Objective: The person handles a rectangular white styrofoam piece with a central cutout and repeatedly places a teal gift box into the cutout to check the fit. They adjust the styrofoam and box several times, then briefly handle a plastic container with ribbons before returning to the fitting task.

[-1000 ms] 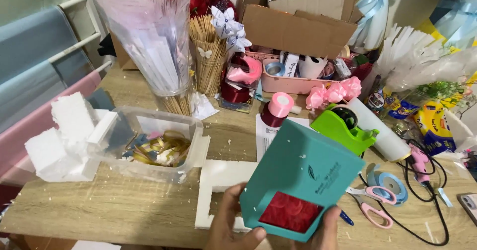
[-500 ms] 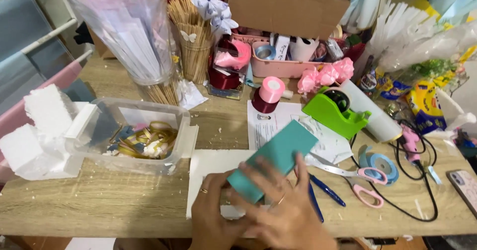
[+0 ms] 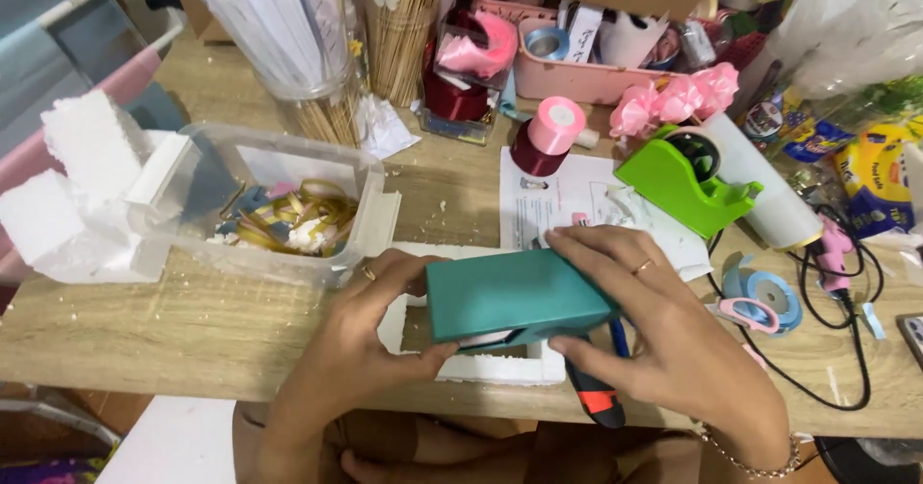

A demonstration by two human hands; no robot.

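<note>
Teal box [image 3: 514, 295], lying flat over a white foam frame [image 3: 481, 364] near the front edge of the wooden table [image 3: 144, 335]. Gripped from both ends: left hand [image 3: 370, 325] with thumb under the near-left corner and fingers [image 3: 409, 273] curled round the left end; right hand [image 3: 663, 335] spread over the right end, fingers clasping top and side, a ring on one of them. Just under the right palm, an orange-and-black tool [image 3: 591, 397], partly hidden. Behind the box, a printed white sheet [image 3: 577, 205], touched by the right fingertips. To the left, a clear plastic tub [image 3: 260, 205] holding gold and pale ribbon scraps, with white foam blocks [image 3: 77, 186] beside it. To the right, a green tape dispenser [image 3: 683, 181], a blue tape roll [image 3: 769, 297], pink-handled scissors [image 3: 745, 316], and a pink glue gun [image 3: 832, 248] with black cord. Further back, a pink ribbon spool [image 3: 556, 125] on a dark red one, pink bows [image 3: 678, 99], a pink tray [image 3: 577, 75] of odds and ends, a bundle of wooden sticks [image 3: 399, 32].
</note>
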